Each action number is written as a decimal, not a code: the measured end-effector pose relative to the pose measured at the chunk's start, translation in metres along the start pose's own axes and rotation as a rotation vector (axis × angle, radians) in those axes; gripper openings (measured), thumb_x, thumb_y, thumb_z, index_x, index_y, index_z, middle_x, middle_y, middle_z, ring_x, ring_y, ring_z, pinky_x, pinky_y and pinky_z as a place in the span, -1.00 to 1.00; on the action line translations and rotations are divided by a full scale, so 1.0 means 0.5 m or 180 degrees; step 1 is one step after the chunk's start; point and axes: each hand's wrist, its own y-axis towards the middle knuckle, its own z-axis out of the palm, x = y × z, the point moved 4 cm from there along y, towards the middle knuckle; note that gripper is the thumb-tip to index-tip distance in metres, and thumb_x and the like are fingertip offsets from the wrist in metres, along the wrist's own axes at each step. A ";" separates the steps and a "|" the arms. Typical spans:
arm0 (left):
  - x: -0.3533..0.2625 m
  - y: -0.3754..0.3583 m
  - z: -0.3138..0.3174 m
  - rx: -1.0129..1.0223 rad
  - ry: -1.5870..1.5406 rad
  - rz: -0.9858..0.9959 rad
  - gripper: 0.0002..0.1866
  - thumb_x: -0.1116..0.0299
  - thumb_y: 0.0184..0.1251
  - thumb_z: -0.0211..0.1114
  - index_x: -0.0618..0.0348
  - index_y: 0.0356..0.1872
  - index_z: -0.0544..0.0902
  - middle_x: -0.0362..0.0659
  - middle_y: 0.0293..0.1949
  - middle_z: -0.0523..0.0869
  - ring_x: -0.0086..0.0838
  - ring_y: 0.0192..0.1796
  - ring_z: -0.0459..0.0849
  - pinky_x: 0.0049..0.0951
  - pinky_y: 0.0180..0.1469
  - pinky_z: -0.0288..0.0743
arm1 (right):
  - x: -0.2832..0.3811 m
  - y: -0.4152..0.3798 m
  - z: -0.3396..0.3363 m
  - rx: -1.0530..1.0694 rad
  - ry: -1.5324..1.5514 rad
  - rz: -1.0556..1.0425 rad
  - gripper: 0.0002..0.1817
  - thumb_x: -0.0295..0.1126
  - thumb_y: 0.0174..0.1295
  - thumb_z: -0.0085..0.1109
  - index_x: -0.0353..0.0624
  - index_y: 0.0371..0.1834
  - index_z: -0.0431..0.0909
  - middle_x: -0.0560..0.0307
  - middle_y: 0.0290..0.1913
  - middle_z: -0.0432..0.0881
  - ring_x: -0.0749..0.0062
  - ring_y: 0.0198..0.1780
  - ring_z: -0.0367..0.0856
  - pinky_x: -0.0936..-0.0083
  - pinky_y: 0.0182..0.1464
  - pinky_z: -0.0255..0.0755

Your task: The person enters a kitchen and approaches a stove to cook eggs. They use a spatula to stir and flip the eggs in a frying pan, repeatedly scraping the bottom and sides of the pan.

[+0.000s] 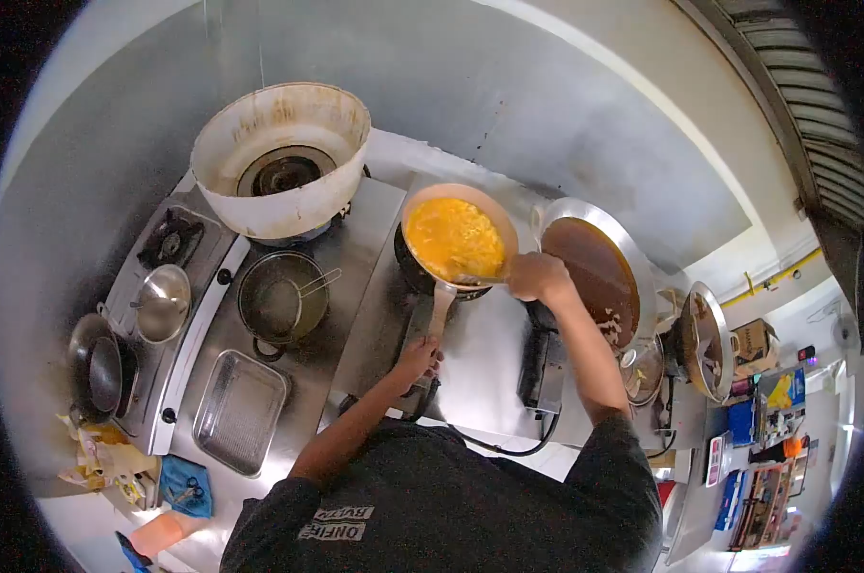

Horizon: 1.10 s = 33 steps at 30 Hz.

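Commercial-looking kitchen: steel counter (480,358), gas burner (171,241), frying pan (506,220).

Around dark pot (252,311): white drum (284,208) behind, mesh tray (241,413) in front, steel bowl (165,306) left, wide pan (577,207) well to right.

The left forearm (351,426) slants up from seven o'clock, pointing between one and two, its hand (419,362) just off the view's centre toward six, fingers curled in a closed grip. The right forearm (588,351) rises from about four o'clock, pointing near eleven; the right hand (537,278) is fisted toward three, back upward. Both forearms are bare, the hands apart, and the torso (442,506) fills six o'clock.
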 end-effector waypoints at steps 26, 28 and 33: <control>0.004 -0.003 -0.006 -0.0105 -0.0042 -0.0010 -0.68 0.04 0.33 -0.17 0.08 -0.32 0.34 -0.25 -0.47 0.47 -0.59 -0.53 0.39 -0.58 -0.58 0.36 | 0.014 0.279 0.022 -0.0554 0.0246 0.0153 -0.70 -0.33 0.00 -0.05 -0.20 -0.23 0.54 -0.16 -0.20 0.56 0.09 -0.12 0.56 0.28 -0.12 0.44; 0.008 0.009 -0.011 -0.0089 0.0075 0.0169 -0.68 0.04 0.33 -0.17 0.07 -0.33 0.36 -0.26 -0.47 0.49 -0.59 -0.52 0.41 -0.56 -0.55 0.37 | -0.024 0.281 0.020 -0.0780 0.0031 0.0025 -0.68 -0.26 0.03 -0.04 -0.22 -0.23 0.54 -0.20 -0.17 0.54 0.08 -0.14 0.56 0.28 -0.13 0.44; 0.001 0.004 -0.010 -0.0009 0.0311 0.0055 -0.69 0.03 0.33 -0.16 0.05 -0.29 0.37 -0.27 -0.47 0.50 -0.59 -0.50 0.43 -0.53 -0.49 0.36 | -0.096 0.160 -0.033 -0.0215 0.0390 0.0014 -0.67 -0.16 0.05 0.03 -0.22 -0.38 0.58 -0.11 -0.40 0.58 0.23 -0.36 0.58 0.32 -0.31 0.41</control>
